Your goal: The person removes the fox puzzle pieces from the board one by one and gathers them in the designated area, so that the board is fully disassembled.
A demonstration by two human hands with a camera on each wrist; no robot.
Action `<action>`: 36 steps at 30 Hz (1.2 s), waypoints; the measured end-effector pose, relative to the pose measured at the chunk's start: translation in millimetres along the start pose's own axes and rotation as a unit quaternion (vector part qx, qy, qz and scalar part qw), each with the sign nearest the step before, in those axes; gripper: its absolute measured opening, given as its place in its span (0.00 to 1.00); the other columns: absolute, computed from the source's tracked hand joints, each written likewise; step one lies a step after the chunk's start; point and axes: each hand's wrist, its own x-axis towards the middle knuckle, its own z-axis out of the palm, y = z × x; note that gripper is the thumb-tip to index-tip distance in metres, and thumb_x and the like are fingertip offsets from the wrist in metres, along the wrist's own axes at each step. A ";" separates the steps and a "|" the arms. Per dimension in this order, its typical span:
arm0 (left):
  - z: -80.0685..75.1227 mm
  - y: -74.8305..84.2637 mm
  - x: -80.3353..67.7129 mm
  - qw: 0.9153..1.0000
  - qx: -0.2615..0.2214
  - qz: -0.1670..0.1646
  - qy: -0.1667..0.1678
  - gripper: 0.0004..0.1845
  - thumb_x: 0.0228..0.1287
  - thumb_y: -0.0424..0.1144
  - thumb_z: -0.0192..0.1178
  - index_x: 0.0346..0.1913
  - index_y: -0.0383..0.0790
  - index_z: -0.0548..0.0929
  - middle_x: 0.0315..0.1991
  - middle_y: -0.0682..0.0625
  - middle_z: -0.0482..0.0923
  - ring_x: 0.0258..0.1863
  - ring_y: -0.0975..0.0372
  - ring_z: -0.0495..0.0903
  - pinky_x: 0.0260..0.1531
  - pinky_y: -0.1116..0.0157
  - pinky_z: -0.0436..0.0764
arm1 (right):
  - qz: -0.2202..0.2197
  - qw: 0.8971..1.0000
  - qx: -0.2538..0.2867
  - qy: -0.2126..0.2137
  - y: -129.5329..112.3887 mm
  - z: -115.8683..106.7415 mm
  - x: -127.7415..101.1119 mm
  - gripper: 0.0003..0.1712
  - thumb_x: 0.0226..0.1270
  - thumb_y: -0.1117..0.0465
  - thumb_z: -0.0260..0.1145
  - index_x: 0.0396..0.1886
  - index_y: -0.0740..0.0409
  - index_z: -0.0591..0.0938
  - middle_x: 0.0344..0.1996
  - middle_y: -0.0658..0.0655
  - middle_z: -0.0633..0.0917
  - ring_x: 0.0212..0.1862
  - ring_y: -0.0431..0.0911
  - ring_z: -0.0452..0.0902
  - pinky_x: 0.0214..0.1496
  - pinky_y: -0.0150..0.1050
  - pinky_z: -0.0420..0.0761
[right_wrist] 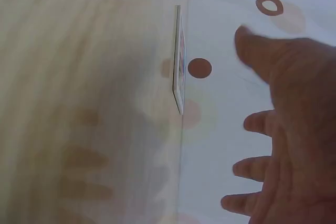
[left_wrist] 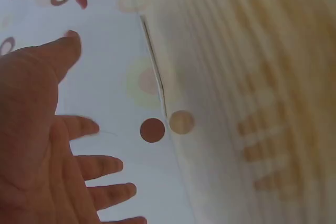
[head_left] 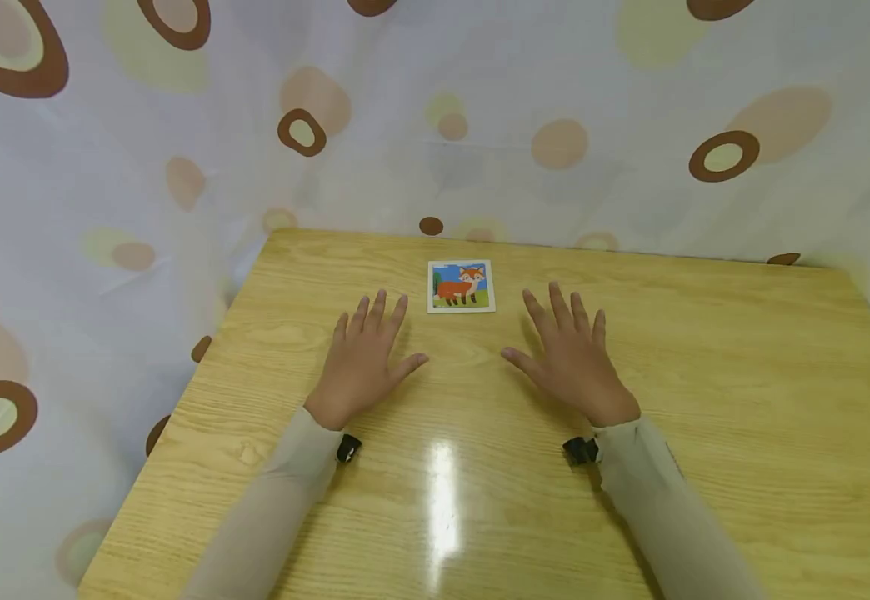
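A square picture puzzle of a fox (head_left: pixel 461 287) with a white border lies flat toward the back of the table. My left hand (head_left: pixel 363 358) is spread to its near left, palm down, with straight fingers and nothing held. On the near right, my right hand (head_left: pixel 573 358) is spread the same way and holds nothing. In the right wrist view the picture (right_wrist: pixel 179 61) shows nearly edge-on, past the thumb of my right hand (right_wrist: pixel 294 129). The left wrist view has it as a thin slanted strip (left_wrist: pixel 153 66), beyond my left hand (left_wrist: pixel 42 124).
The wooden table (head_left: pixel 705 350) has a glossy top with a bright reflection in front. A white curtain (head_left: pixel 495 108) patterned with brown and beige circles hangs behind the table and along its left side. Small black devices (head_left: pixel 348 448) sit at both wrists, by the light sleeves.
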 end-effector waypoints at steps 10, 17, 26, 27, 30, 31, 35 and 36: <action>-2.9 -4.4 45.2 0.997 0.004 0.054 -0.047 0.34 0.79 0.60 0.51 0.75 0.40 0.72 0.78 0.37 0.60 0.77 0.42 0.60 0.70 0.41 0.65 | -0.029 0.999 -0.001 -0.031 -12.5 2.7 74.3 0.32 0.79 0.51 0.64 0.76 0.55 0.71 0.75 0.65 0.68 0.74 0.68 0.60 0.75 0.70 0.52; -6.7 2.1 82.7 0.995 -0.022 0.059 -0.080 0.26 0.79 0.53 0.57 0.69 0.40 0.79 0.73 0.39 0.70 0.67 0.45 0.75 0.62 0.45 0.76 | -0.053 0.997 -0.004 -0.062 -18.0 2.9 116.4 0.30 0.76 0.56 0.68 0.74 0.55 0.75 0.75 0.64 0.70 0.72 0.64 0.66 0.75 0.64 0.58; -3.6 7.4 88.5 0.990 -0.003 0.079 -0.119 0.23 0.81 0.53 0.54 0.68 0.48 0.81 0.75 0.46 0.67 0.70 0.47 0.72 0.60 0.44 0.77 | 0.000 0.993 -0.003 -0.118 -19.7 7.0 122.0 0.29 0.75 0.53 0.68 0.73 0.50 0.77 0.77 0.59 0.67 0.78 0.71 0.49 0.78 0.67 0.44; -3.8 8.0 88.1 0.990 -0.001 0.080 -0.119 0.23 0.81 0.53 0.53 0.68 0.48 0.81 0.76 0.46 0.67 0.70 0.47 0.72 0.59 0.44 0.78 | 0.004 0.993 -0.004 -0.118 -19.5 7.3 120.9 0.28 0.75 0.53 0.68 0.72 0.49 0.78 0.77 0.59 0.67 0.78 0.71 0.49 0.78 0.67 0.44; -3.8 7.7 86.4 0.989 -0.001 0.083 -0.120 0.23 0.82 0.53 0.52 0.69 0.47 0.80 0.76 0.45 0.66 0.70 0.48 0.72 0.60 0.45 0.78 | 0.007 0.993 -0.005 -0.114 -20.7 8.6 117.6 0.26 0.76 0.52 0.67 0.71 0.49 0.79 0.77 0.59 0.67 0.78 0.71 0.51 0.78 0.67 0.43; -3.7 7.6 85.9 0.989 0.000 0.084 -0.121 0.23 0.82 0.52 0.51 0.69 0.47 0.80 0.76 0.45 0.67 0.71 0.48 0.72 0.61 0.45 0.78 | 0.005 0.994 -0.008 -0.111 -21.1 8.9 116.8 0.26 0.76 0.53 0.67 0.71 0.49 0.80 0.77 0.59 0.68 0.78 0.71 0.51 0.78 0.67 0.43; -1.3 7.1 83.9 0.988 -0.007 0.099 -0.120 0.22 0.83 0.51 0.51 0.66 0.44 0.83 0.73 0.42 0.70 0.72 0.50 0.71 0.67 0.47 0.73 | -0.002 0.994 -0.023 -0.104 -22.9 10.2 112.7 0.25 0.74 0.53 0.68 0.69 0.49 0.81 0.75 0.60 0.70 0.77 0.71 0.53 0.78 0.67 0.42; -0.7 7.2 83.0 0.987 -0.011 0.104 -0.118 0.21 0.83 0.50 0.51 0.64 0.43 0.83 0.72 0.42 0.71 0.71 0.50 0.72 0.67 0.48 0.73 | -0.004 0.994 -0.027 -0.103 -23.2 10.8 111.5 0.25 0.74 0.53 0.69 0.69 0.50 0.82 0.75 0.60 0.70 0.77 0.71 0.54 0.78 0.66 0.42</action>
